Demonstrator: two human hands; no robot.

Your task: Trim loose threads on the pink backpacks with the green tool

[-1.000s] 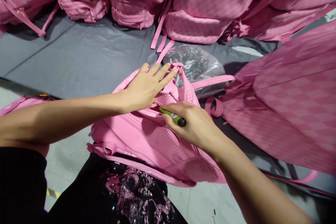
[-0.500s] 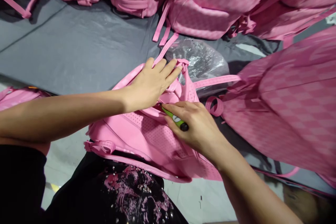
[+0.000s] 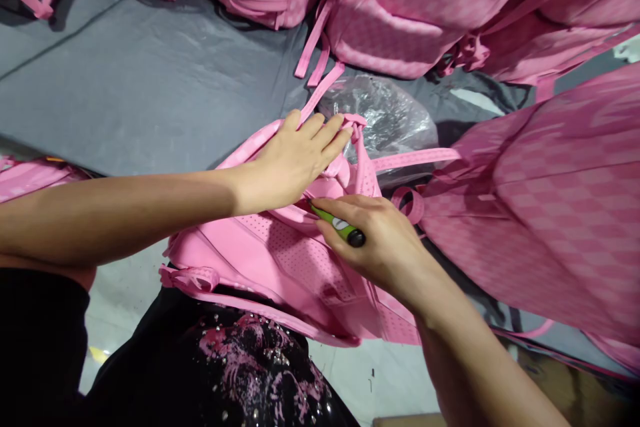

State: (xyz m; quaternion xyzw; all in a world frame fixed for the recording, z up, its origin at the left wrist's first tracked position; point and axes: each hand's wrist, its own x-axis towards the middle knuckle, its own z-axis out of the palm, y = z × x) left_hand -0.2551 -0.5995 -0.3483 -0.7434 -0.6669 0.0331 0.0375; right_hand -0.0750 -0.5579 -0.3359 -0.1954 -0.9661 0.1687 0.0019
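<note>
A pink backpack (image 3: 240, 247) lies at the table's near edge and against my lap, its perforated back panel and straps upward. My left hand (image 3: 295, 157) lies flat across its upper part, fingers stretched out and pressing the fabric. Just to the right, my right hand (image 3: 373, 233) is closed around a green pen-like tool with a black rounded end (image 3: 340, 227). The tool's dark tip touches or nearly touches a seam or fold of the backpack beside my left wrist; the exact contact is hard to see.
Several pink backpacks (image 3: 390, 33) stand along the far side of the dark grey table (image 3: 125, 93). A large checkered pink backpack (image 3: 565, 200) lies close on the right. Crumpled clear plastic (image 3: 385, 117) lies behind my hands. More pink fabric (image 3: 40, 177) shows at the left edge.
My right hand and the green tool have shifted very slightly right and down. My left hand keeps pressing the same spot; the view has moved a little.
</note>
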